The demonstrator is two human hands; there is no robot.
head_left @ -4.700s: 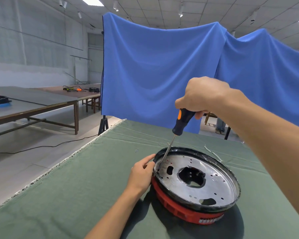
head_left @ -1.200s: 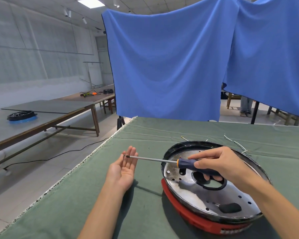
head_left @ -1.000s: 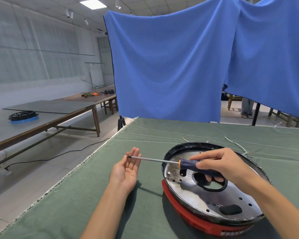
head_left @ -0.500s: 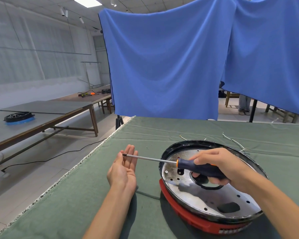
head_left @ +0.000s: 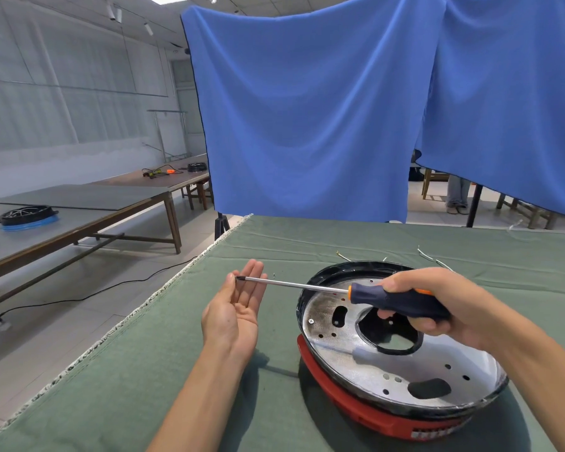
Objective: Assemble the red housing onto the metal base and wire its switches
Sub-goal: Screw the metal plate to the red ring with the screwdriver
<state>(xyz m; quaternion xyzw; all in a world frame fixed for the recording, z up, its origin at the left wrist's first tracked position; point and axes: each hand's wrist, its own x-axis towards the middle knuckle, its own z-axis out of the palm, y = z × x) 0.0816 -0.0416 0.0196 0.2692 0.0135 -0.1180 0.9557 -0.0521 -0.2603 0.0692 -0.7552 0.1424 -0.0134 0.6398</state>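
- Our right hand [head_left: 437, 308] grips the dark, orange-collared handle of a screwdriver [head_left: 356, 293], holding it level above the work with the shaft running out to our left.
- Our left hand [head_left: 234, 313] lies palm up over the green table cloth [head_left: 118, 386], fingers straight and together, holding nothing we can make out; the driver's tip sits at its fingertips.
- The metal base [head_left: 372, 347] rests tilted on the red housing [head_left: 356, 409], just right of the open palm. One screw head [head_left: 311, 321] shows near the plate's left edge, while other holes in the plate stand empty.
- Thin wire ends [head_left: 426, 254] lie on the cloth beyond the assembly.
- We judge the fastening step to be in hand, with the wiring not yet begun.
- The next move probably calls for loading a screw onto the tip; a tiny speck [head_left: 274, 275] on the cloth beside the fingers may be one, though it is too small to tell. Then we need to swing the driver upright over an empty hole.
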